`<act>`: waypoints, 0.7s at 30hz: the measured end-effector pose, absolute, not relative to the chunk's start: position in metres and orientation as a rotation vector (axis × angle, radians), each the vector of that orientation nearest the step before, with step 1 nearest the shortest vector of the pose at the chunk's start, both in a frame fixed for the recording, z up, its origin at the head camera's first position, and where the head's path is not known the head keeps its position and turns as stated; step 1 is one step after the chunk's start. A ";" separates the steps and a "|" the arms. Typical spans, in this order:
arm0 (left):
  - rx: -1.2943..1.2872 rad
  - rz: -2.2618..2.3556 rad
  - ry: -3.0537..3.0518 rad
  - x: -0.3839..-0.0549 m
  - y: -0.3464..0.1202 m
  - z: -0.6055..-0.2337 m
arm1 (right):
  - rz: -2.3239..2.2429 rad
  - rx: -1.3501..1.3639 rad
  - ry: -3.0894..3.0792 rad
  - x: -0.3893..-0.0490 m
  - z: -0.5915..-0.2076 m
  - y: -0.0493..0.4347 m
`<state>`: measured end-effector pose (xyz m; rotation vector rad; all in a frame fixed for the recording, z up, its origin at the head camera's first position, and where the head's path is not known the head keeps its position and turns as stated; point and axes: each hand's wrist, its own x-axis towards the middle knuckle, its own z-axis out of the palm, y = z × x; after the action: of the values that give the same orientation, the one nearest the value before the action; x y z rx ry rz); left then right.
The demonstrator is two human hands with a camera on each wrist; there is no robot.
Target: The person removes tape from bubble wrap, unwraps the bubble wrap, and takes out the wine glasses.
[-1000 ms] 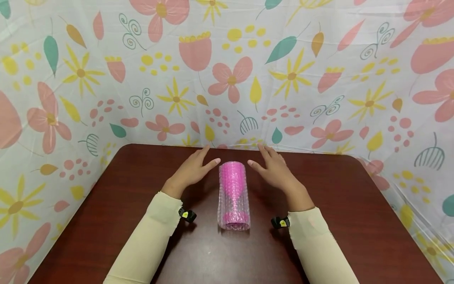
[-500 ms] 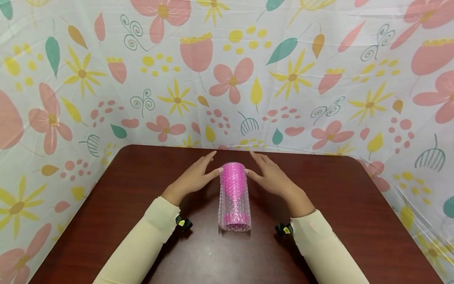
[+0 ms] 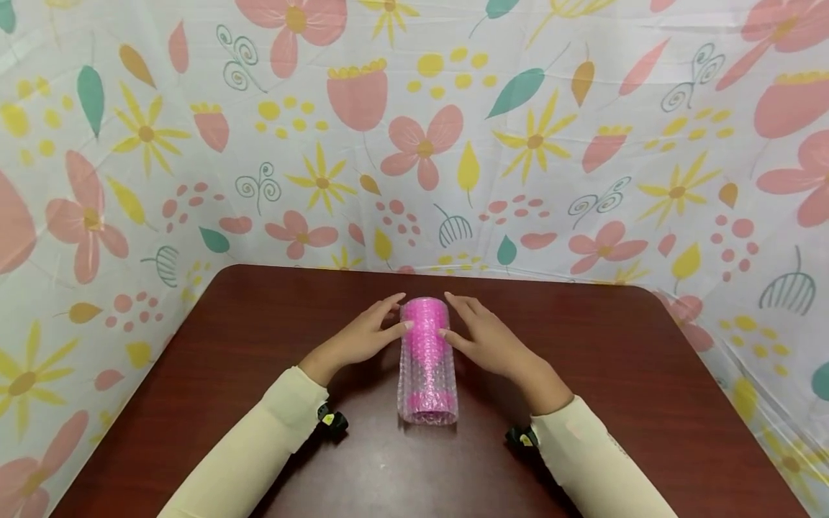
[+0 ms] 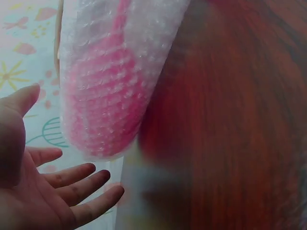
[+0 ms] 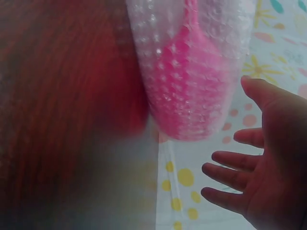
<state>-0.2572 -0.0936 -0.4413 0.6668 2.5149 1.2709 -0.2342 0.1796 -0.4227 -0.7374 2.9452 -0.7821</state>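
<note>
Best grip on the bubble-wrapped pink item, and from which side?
I'd take the item by its wide far end, from left and right together: it lies lengthwise, and that end fills the wrap, while the narrow stem likely leaves it slack. Left hand and right hand flank it.

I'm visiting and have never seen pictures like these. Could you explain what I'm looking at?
There's no machine here: the grips are a person's bare left hand and right hand. The wide picture is taken from the person's head, the other two from the left and right wrists. On the dark reddish-brown table rests a bubble-wrapped pink bundle; a flowered sheet hangs behind. Both hands are open, one on either side of the bundle. Nothing looks held, though I can't tell whether they touch it.
</note>
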 end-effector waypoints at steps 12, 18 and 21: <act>0.662 1.297 2.504 -0.257 -0.091 -0.453 | -0.802 -0.754 2.908 -0.231 -0.429 0.174; 0.648 1.309 2.507 -0.255 -0.089 -0.455 | -0.837 -0.751 2.905 -0.229 -0.430 0.173; 0.656 1.319 2.508 -0.256 -0.087 -0.454 | -0.878 -0.753 2.886 -0.230 -0.431 0.173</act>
<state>-0.2556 -0.0871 -0.4541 0.6562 2.5082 1.3188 -0.2297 0.1730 -0.4308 -0.7525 2.8860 -0.8781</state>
